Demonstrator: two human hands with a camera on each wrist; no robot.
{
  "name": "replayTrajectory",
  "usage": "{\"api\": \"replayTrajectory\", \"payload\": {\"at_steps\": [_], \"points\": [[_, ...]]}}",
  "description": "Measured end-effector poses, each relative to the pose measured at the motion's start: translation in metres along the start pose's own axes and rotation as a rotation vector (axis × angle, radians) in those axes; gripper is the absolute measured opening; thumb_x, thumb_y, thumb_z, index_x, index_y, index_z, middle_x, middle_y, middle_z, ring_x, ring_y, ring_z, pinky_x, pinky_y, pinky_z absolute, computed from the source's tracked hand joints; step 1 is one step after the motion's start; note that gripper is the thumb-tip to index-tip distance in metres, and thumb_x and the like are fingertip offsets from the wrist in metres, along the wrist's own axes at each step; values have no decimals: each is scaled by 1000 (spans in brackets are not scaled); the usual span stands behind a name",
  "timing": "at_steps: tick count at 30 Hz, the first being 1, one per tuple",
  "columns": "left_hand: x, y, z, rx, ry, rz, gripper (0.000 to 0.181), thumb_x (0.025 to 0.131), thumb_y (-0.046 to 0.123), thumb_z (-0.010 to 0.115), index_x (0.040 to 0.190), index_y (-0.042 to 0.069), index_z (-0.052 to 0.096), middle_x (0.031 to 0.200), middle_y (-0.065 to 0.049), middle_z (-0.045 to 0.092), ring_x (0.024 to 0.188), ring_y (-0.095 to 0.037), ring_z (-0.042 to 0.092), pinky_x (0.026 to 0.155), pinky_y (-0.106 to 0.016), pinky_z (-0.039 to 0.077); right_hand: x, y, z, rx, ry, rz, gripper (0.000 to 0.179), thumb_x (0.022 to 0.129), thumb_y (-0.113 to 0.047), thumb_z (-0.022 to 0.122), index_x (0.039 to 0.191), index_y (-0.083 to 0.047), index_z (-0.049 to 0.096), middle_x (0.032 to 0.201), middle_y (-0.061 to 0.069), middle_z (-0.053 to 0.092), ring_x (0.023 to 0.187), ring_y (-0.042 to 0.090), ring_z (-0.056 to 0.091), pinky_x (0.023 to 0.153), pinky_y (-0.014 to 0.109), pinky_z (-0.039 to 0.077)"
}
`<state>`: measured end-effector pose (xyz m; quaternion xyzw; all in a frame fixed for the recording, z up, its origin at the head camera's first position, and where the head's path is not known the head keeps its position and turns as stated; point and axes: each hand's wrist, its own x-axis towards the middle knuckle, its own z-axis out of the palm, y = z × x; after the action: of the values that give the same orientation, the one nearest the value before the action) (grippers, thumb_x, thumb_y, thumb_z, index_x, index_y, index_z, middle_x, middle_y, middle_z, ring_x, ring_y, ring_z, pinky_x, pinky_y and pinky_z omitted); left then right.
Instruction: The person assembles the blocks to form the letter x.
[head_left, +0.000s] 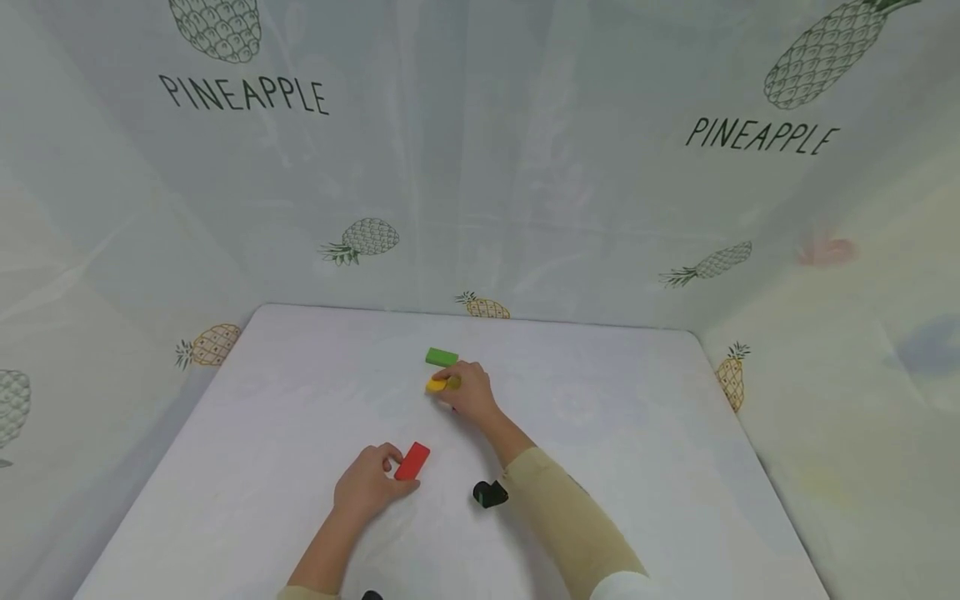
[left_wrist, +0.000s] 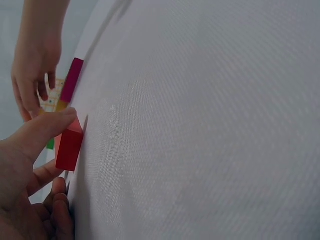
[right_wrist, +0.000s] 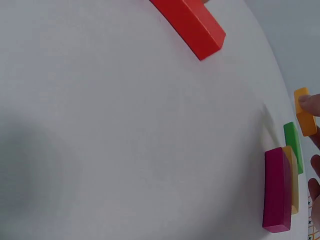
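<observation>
In the head view my left hand pinches a red block between thumb and fingers. The left wrist view has the thumb on top of this red block. Farther forward, my right hand holds a yellow-orange block. Thumb and finger grip that orange block at the right edge of the right wrist view. Close by lie a green block, a pale yellow block and a magenta block, the last two side by side. My right hand mostly hides these two in the head view.
A white cloth covers the table, and a pineapple-print sheet hangs behind and at the sides. A small black object shows beside the right forearm. Another dark object is cut off at the bottom edge.
</observation>
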<state>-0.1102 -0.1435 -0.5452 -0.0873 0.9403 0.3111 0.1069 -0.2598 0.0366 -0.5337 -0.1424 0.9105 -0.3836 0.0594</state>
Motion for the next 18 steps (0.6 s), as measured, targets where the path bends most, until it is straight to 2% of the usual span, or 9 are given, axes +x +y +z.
{"api": "replayTrajectory", "payload": {"at_steps": [11,15,18], "points": [[1,-1,-2,0,-14,15,43,69,40,85,99,17,64,87,-1,53,74,-17,49,59,-33,41,-26,-5,2,50,29,-49,23,82,-21,79,105,-20,77,98,-9,64,87,14,46,70,27,42],[1,-1,-3,-1,-25,17,44,69,39,86,100,16,64,87,-1,53,74,-18,49,60,-33,42,-36,-5,3,66,37,-74,24,81,-21,80,105,-18,77,95,-7,63,86,14,46,69,27,42],[1,-1,-2,-1,-31,8,44,69,38,86,100,17,64,87,-1,53,75,-18,49,61,-32,42,-41,-4,5,80,37,-73,25,81,-20,80,105,-19,77,96,-7,64,88,14,48,73,28,43]]}}
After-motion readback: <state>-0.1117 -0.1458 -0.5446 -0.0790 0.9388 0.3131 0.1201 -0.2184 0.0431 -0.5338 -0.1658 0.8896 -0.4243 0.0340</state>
